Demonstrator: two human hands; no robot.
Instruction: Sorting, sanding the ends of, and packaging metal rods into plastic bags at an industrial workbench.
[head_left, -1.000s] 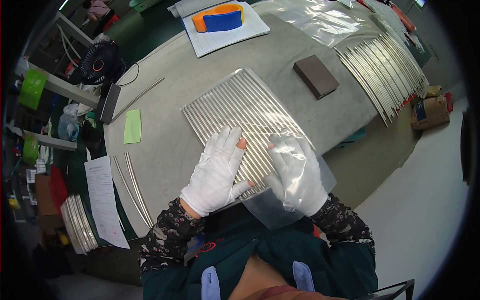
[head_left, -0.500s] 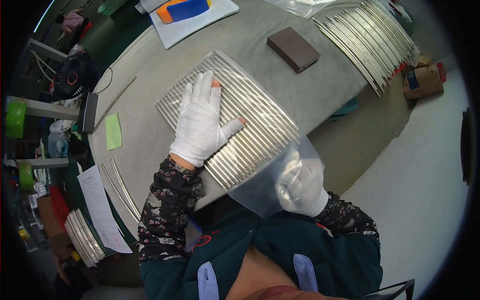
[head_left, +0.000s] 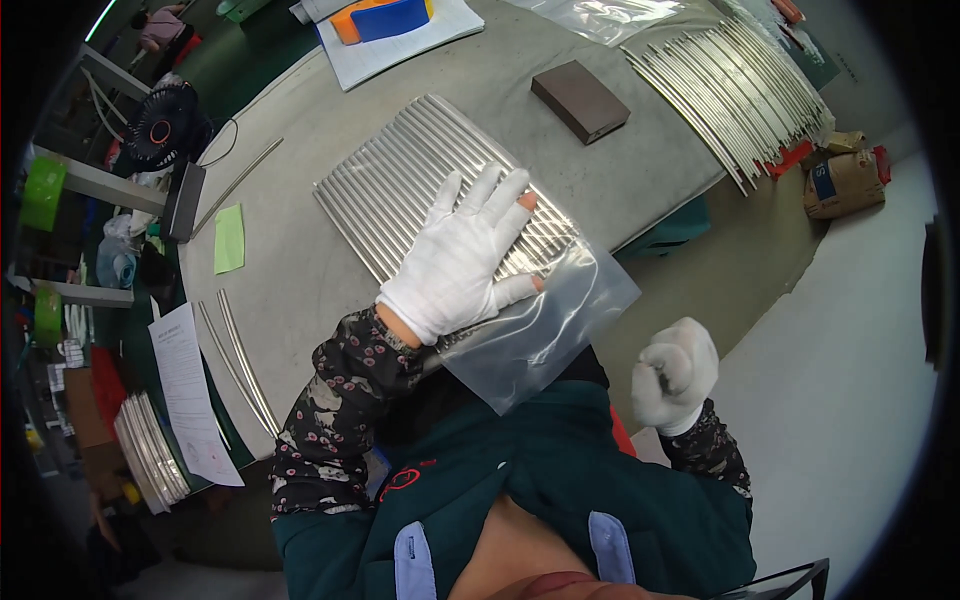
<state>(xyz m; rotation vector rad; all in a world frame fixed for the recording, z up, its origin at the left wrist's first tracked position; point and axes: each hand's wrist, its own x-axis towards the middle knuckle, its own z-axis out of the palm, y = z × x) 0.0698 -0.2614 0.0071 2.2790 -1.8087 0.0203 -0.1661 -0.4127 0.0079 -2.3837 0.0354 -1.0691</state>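
Note:
A row of thin silvery metal rods point(head_left: 385, 160) lies side by side in a clear plastic bag point(head_left: 545, 325) on the grey table. Pressing flat on the bagged rods is my left hand point(head_left: 455, 255), gloved in white with fingers spread, thumb and index fingertip bare. Towards my body the bag's loose end hangs over the table edge. My right hand point(head_left: 676, 372), also in a white glove, is curled into a fist to the right of the bag, apart from it and beyond the table edge. Nothing shows in that fist.
A dark brown block point(head_left: 580, 100) sits beyond the bag. Many loose rods point(head_left: 715, 95) are spread at the far right. A green note point(head_left: 229, 238), a few single rods point(head_left: 240, 355) and a printed sheet point(head_left: 193, 395) lie left. A fan point(head_left: 163, 128) stands past the left edge.
My right hand has let go of the bag's end and moved right, closing into a fist. My left hand has slid right and nearer along the rods. The bag's end has flattened out.

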